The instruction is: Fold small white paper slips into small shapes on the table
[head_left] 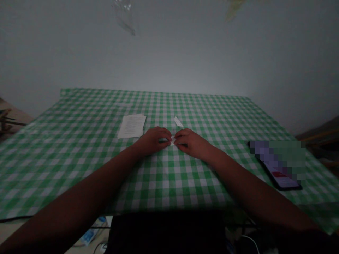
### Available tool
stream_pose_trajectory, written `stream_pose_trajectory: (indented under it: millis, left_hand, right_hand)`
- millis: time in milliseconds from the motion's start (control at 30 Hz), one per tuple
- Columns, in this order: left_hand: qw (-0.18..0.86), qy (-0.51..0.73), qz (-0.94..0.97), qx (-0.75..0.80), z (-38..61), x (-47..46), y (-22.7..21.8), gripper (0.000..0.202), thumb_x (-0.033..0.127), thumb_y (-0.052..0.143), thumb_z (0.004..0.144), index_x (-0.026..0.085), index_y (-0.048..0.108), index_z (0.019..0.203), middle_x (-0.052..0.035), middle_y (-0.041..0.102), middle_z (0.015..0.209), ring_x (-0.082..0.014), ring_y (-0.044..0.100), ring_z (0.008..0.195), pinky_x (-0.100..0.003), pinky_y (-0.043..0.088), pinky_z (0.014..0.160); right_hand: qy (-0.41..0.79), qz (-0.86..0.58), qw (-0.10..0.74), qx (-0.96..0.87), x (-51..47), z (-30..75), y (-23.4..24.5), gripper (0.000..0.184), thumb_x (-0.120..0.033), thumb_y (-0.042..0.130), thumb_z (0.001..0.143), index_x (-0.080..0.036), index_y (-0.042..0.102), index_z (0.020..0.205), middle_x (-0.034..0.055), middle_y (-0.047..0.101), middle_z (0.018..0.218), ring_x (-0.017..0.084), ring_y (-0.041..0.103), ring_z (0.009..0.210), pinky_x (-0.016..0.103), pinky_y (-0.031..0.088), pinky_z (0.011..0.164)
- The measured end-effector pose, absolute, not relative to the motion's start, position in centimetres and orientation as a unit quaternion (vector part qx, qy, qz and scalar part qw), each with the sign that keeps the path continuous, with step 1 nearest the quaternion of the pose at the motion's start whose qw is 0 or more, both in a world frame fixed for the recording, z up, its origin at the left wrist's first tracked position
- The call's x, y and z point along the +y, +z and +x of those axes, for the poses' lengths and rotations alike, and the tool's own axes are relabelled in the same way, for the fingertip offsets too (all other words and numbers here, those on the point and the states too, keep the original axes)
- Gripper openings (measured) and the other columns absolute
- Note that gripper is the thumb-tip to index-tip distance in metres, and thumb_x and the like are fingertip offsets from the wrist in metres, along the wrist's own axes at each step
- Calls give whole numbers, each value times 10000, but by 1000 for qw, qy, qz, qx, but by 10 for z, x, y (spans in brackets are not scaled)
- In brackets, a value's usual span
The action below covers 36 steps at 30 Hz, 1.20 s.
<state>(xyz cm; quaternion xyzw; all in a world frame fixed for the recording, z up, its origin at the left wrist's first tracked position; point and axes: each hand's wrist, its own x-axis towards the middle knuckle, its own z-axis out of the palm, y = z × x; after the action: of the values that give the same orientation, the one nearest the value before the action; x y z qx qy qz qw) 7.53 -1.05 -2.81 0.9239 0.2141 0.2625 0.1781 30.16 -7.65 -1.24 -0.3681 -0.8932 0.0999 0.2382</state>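
Both hands meet over the middle of the table around a small piece of white folded paper. My left hand pinches its left side between thumb and fingers. On the right side, the fingertips of my right hand close on the same paper. Much of the paper is hidden by the fingers. Just beyond my right hand lies a narrow folded paper strip. A stack of printed sheets rests to the left, close to my left hand.
A green and white checked cloth covers the table. Off to the right lies a phone, partly blurred out. A pale, thin scrap sits behind the stack. The table's far edge meets a plain wall.
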Motion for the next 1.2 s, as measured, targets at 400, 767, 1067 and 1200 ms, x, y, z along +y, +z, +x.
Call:
stream_pose_trajectory:
  millis: [400,767,1067,1200]
  left_hand:
    - [166,266,928,202,76,-11,-28,112,264,656,855,219,744,907,-41,722,1076,-179,663,1000,-357,500,942]
    - [169,253,929,210,76,-12,-26,120,251,643,855,236,753,899,-31,721,1079,-172,658,1018,-344,494,958]
    - [160,255,931,205,76,-11,-28,130,278,652,858,254,757,932,-28,717,1097,-177,658,1024,-354,492,958]
    - [158,262,932,194,76,-11,-28,126,258,643,859,235,755,912,-39,717,1085,-179,662,1007,-350,496,944]
  right_hand:
    - [102,-367,233,-895,-77,302,-11,149,-149,581,912,-182,727,909,86,674,1027,203,607,990,384,459,950]
    - [108,-363,251,-891,-77,302,-13,135,-145,585,901,-177,716,902,83,680,1005,203,610,978,392,464,945]
    - [91,-372,270,-883,-77,301,-15,116,-149,616,880,-202,712,918,79,656,1073,214,585,1033,402,455,957]
    - [90,-373,266,-884,-77,300,-15,112,-153,611,889,-193,716,890,84,658,1067,214,581,1030,398,454,955]
